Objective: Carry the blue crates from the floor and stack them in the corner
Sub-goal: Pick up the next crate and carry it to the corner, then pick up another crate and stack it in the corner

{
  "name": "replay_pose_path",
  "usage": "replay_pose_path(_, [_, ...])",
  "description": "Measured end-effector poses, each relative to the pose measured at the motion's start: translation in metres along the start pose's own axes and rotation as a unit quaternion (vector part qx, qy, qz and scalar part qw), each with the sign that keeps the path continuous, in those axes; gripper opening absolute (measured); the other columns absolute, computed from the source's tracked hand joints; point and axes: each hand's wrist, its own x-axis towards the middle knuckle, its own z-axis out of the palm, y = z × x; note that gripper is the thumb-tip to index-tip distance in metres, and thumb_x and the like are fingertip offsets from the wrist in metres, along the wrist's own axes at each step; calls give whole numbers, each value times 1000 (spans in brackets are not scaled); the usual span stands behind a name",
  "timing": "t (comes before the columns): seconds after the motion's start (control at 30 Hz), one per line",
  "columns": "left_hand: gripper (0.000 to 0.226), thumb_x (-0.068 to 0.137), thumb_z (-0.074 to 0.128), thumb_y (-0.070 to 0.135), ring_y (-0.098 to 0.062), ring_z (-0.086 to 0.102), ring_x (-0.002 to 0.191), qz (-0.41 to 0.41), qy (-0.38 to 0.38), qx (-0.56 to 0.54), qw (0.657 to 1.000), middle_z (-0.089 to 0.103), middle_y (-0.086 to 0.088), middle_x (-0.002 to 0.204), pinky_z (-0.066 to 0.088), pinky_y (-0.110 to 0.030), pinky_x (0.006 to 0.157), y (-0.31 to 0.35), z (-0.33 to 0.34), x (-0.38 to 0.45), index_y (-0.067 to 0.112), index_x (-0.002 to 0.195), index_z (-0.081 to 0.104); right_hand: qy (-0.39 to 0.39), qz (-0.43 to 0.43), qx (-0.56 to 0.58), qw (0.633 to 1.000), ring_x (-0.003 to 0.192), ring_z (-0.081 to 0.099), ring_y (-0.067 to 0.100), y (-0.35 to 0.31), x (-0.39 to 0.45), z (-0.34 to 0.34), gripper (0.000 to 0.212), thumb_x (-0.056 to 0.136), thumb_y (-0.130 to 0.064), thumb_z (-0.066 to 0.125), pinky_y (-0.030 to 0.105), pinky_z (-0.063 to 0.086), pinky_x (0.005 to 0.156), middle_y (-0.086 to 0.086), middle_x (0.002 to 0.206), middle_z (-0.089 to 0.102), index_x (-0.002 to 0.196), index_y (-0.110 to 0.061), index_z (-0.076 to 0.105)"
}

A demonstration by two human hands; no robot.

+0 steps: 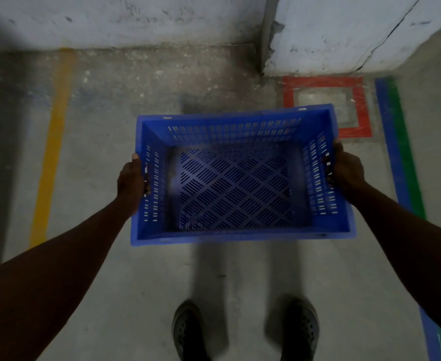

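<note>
Head view: blue crate (240,178) between both hands.

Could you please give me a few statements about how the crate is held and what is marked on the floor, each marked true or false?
1. Both hands grip the crate, the left hand and right hand at opposite short ends. True.
2. The crate holds boxes. False: it is empty.
3. A red square is marked on the floor beyond the crate. True.
4. The yellow line runs on the person's right. False: it is on the left.
5. Other crates already stand by the wall. False: none is in view.
</note>
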Motion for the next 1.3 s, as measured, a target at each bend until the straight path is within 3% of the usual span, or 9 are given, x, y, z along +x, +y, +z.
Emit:
replay_pose_path(0.17, [63, 96, 37, 65, -32, 61, 110, 28, 91, 116, 989, 63, -14, 122, 52, -50, 94, 14, -5, -12, 12, 127, 53, 5, -11, -79, 997, 96, 65, 34, -3, -5, -5, 84, 91, -79, 28, 39, 46, 82, 19, 112, 68, 114, -6, 64])
replay_pose_path(0.27, [51, 97, 47, 54, -31, 52, 121, 101, 125, 139, 977, 58, -12, 126, 47, -49, 98, 31, -13, -39, 13, 127, 54, 10, -26, -93, 995, 117, 58, 35, -6, -25, -17, 77, 94, -72, 36, 42, 45, 95, 17, 133, 60, 138, -11, 52])
replay_pose_path(0.37, [40, 90, 49, 59, -27, 60, 111, 111, 81, 84, 987, 64, -6, 117, 50, -52, 97, 52, -26, -78, 26, 109, 61, -15, -10, -50, 999, 116, 60, 30, -15, -61, -37, 75, 88, -77, 38, 52, 47, 100, 11, 134, 61, 136, -20, 54])
replay_pose_path(0.47, [27, 93, 55, 52, -24, 64, 94, 48, -20, -27, 998, 69, -4, 101, 54, -42, 85, 95, -45, -146, 28, 94, 67, -62, 22, 92, 994, 106, 62, 29, -45, -120, -71, 38, 96, -58, 48, 46, 52, 92, 14, 124, 65, 110, -27, 65])
replay_pose_path(0.57, [29, 105, 46, 37, -23, 61, 84, 28, -123, -84, 989, 68, -5, 93, 49, -36, 76, 146, -72, -231, 19, 99, 68, -119, 77, 208, 968, 85, 66, 24, -89, -200, -123, 54, 88, -62, 58, 32, 51, 70, 17, 114, 71, 114, -16, 67])
replay_pose_path(0.67, [35, 106, 43, 38, -24, 63, 83, 6, -156, -104, 982, 69, -6, 94, 51, -34, 74, 196, -104, -314, 15, 101, 69, -132, 63, 216, 965, 82, 69, 27, -126, -282, -179, 54, 90, -63, 51, 33, 53, 68, 13, 105, 75, 109, -16, 70])
replay_pose_path(0.93, [32, 104, 47, 33, -17, 64, 69, 4, -205, -152, 967, 69, -7, 87, 55, -23, 62, 294, -152, -504, 8, 104, 67, -55, 19, 238, 970, 80, 74, 23, -170, -475, -321, 47, 94, -56, 52, 35, 54, 70, 5, 98, 77, 108, -17, 73])
replay_pose_path(1.13, [32, 105, 44, 27, -10, 58, 55, 41, -334, -118, 934, 66, -1, 70, 48, -24, 62, 330, -170, -622, 7, 92, 65, 44, 30, 307, 950, 79, 72, 29, -147, -629, -393, 36, 104, -36, 47, 41, 54, 75, 10, 98, 77, 105, -13, 73])
replay_pose_path(1.3, [34, 106, 43, 26, -12, 61, 61, 87, -452, -9, 888, 66, -6, 75, 49, -26, 61, 324, -153, -720, 10, 91, 68, 159, 62, 385, 907, 82, 72, 31, -82, -756, -429, 36, 104, -36, 47, 43, 56, 77, 10, 97, 76, 106, -13, 74])
